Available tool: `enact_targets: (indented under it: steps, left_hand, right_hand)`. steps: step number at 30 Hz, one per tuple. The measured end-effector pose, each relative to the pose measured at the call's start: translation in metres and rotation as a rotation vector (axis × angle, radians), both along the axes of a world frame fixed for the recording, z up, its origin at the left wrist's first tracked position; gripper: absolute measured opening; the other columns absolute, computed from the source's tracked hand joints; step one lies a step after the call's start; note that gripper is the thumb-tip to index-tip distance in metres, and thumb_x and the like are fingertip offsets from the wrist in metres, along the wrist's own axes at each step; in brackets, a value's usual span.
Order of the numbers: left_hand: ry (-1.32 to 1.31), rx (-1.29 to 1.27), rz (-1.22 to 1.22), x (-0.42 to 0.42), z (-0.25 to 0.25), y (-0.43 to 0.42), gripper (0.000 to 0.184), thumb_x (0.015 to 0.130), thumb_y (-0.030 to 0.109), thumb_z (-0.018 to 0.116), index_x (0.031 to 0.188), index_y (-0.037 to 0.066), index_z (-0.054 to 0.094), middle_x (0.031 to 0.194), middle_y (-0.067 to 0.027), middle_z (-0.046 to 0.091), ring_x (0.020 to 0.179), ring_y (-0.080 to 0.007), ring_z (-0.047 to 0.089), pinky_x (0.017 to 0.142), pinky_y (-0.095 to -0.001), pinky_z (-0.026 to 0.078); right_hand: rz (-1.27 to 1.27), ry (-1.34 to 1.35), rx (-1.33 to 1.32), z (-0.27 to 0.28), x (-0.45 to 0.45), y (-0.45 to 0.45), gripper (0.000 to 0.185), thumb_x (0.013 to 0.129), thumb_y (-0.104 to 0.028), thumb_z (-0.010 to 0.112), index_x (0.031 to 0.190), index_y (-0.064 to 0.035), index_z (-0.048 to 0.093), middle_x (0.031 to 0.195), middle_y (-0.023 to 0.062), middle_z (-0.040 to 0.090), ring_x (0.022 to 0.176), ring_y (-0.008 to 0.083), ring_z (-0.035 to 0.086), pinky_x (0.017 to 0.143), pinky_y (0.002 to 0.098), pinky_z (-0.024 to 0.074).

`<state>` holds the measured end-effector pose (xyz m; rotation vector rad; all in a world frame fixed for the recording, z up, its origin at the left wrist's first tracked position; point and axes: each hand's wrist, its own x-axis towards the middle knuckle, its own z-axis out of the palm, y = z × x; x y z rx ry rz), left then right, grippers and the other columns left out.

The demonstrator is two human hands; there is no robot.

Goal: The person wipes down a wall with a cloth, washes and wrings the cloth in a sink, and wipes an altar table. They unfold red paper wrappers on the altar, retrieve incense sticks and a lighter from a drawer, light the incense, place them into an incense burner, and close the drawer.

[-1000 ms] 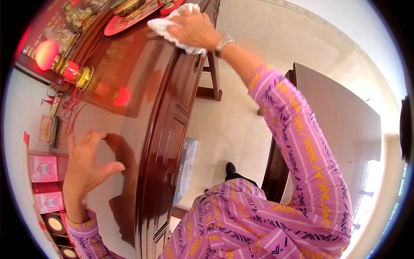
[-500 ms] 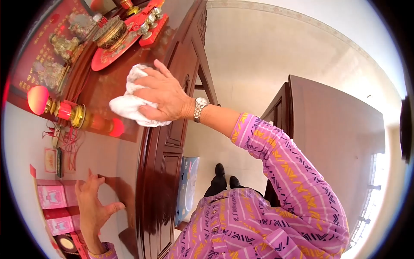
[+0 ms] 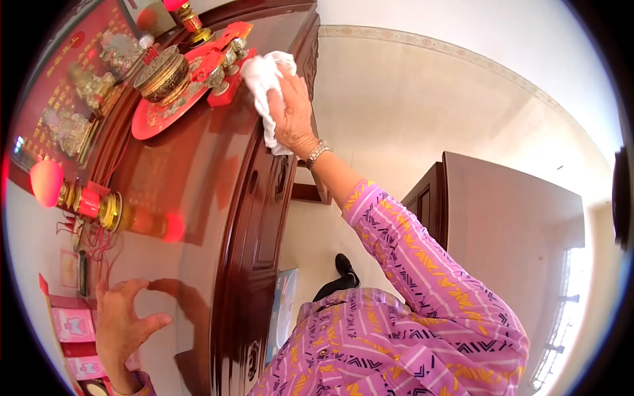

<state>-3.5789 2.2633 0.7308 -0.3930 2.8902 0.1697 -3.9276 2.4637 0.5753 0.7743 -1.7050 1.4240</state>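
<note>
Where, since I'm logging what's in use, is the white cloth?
In the head view's upper middle, the white cloth is under the right hand, at the front edge of the cabinet, beside the red stand.

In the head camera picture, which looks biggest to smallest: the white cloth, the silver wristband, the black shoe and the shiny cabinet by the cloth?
1. Shiny cabinet
2. White cloth
Silver wristband and black shoe: both smallest, too alike to rank.

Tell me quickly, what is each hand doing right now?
Left hand: open, with nothing seen in its grasp.
Right hand: holding a white cloth at the edge of the wooden cabinet.
</note>
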Motion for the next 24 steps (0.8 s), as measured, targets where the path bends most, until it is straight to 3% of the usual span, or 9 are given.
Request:
enact_targets:
  steps: [5,9,10,12,13,15,17,21,24]
  left_hand:
    - [0.074,-0.032,-0.129,-0.039,0.008,0.003,0.074,0.053,0.049,0.077,0.107,0.002,0.058,0.107,-0.0155,0.060,0.105,-0.0339,0.052,0.101,-0.0515,0.025]
    - [0.154,-0.052,-0.235,-0.063,-0.004,-0.002,0.085,0.056,0.062,0.070,0.112,0.000,0.055,0.113,-0.0192,0.057,0.110,-0.0363,0.049,0.103,-0.0524,0.021]
    - [0.155,-0.052,-0.230,-0.070,-0.003,0.000,0.085,0.056,0.062,0.070,0.112,0.000,0.055,0.113,-0.0192,0.057,0.110,-0.0363,0.049,0.103,-0.0524,0.021]
    - [0.140,-0.025,-0.260,-0.085,0.000,0.008,0.087,0.056,0.062,0.070,0.115,0.000,0.052,0.118,-0.0185,0.054,0.113,-0.0377,0.046,0.101,-0.0582,0.022]
    - [0.137,-0.025,-0.256,-0.089,-0.001,0.010,0.087,0.056,0.062,0.070,0.115,0.000,0.052,0.118,-0.0185,0.054,0.113,-0.0377,0.046,0.101,-0.0582,0.022]
    - [0.129,-0.013,-0.227,-0.097,-0.004,0.012,0.095,0.056,0.068,0.066,0.119,-0.002,0.049,0.118,-0.0214,0.053,0.111,-0.0383,0.048,0.103,-0.0540,0.021]
    - [0.129,-0.033,-0.216,-0.103,-0.003,0.015,0.096,0.056,0.068,0.066,0.120,-0.001,0.048,0.118,-0.0216,0.052,0.111,-0.0383,0.048,0.103,-0.0542,0.022]
    - [0.094,-0.065,-0.161,-0.109,-0.004,0.021,0.097,0.055,0.068,0.066,0.120,-0.001,0.047,0.117,-0.0212,0.052,0.110,-0.0381,0.049,0.102,-0.0542,0.023]
    - [0.066,-0.038,-0.077,-0.115,-0.001,0.030,0.094,0.053,0.064,0.070,0.116,-0.003,0.050,0.114,-0.0236,0.053,0.109,-0.0399,0.050,0.101,-0.0574,0.024]
  right_hand:
    - [-0.106,0.005,-0.008,0.011,-0.080,-0.002,0.032,0.087,-0.021,0.050,0.109,0.0014,0.057,0.119,0.0214,0.053,0.108,0.0401,0.047,0.096,0.0474,0.0322]
    - [-0.219,0.044,0.274,0.034,-0.130,0.012,0.031,0.085,-0.028,0.052,0.100,-0.0027,0.063,0.114,0.0178,0.057,0.102,0.0371,0.050,0.090,0.0464,0.0358]
    - [-0.214,0.045,0.274,0.040,-0.142,0.016,0.031,0.085,-0.028,0.052,0.100,-0.0027,0.063,0.114,0.0178,0.057,0.102,0.0371,0.050,0.090,0.0464,0.0358]
    - [-0.256,0.003,0.545,0.052,-0.165,0.024,0.035,0.085,-0.033,0.048,0.099,-0.0059,0.065,0.114,0.0144,0.058,0.107,0.0354,0.049,0.093,0.0494,0.0337]
    - [-0.251,0.001,0.545,0.059,-0.180,0.026,0.035,0.085,-0.033,0.048,0.099,-0.0059,0.065,0.114,0.0144,0.058,0.107,0.0354,0.049,0.093,0.0494,0.0337]
    - [-0.335,-0.118,0.808,0.072,-0.213,0.029,0.038,0.089,-0.039,0.043,0.107,-0.0119,0.062,0.117,0.0119,0.057,0.108,0.0353,0.050,0.093,0.0497,0.0351]
    - [-0.339,-0.203,0.859,0.082,-0.245,0.031,0.043,0.085,-0.042,0.038,0.105,-0.0149,0.064,0.120,0.0113,0.056,0.117,0.0334,0.046,0.099,0.0545,0.0282]
    - [-0.399,-0.269,1.021,0.093,-0.308,0.027,0.046,0.083,-0.047,0.039,0.111,-0.0194,0.063,0.120,0.0137,0.056,0.116,0.0335,0.047,0.097,0.0532,0.0305]
    - [-0.404,-0.191,1.126,0.098,-0.317,0.015,0.044,0.085,-0.044,0.040,0.106,-0.0155,0.065,0.115,0.0144,0.059,0.112,0.0346,0.051,0.093,0.0517,0.0362]
